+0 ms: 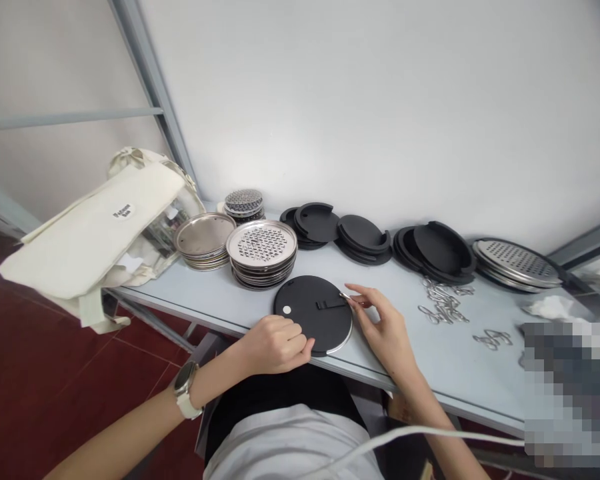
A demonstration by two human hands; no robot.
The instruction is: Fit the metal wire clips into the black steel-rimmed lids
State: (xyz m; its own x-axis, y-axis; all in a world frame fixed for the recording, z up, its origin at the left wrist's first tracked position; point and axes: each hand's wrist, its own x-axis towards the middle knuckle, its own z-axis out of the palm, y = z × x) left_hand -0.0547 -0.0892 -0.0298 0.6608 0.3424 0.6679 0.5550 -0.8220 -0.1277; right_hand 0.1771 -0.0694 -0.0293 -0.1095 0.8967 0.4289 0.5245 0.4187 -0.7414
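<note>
A round black disc (310, 310) with a white dot, a narrow slot and a silvery strip along its near right rim lies at the table's front edge. My left hand (279, 343) is closed in a fist at the disc's near left edge; whatever is inside the curled fingers is hidden. At the disc's right rim, my right hand (380, 320) pinches a small metal wire clip (347, 297) between thumb and fingers, close to the slot's end. More bent wire clips (443, 303) lie loose to the right of this hand.
Behind the disc stand stacked metal grater plates (263, 243) and plain metal discs (205, 233). Black plastic rings and discs (364, 235) line the wall, with assembled graters (517, 261) at right. A cream bag (100, 227) sits left; a white cable (430, 432) crosses in front.
</note>
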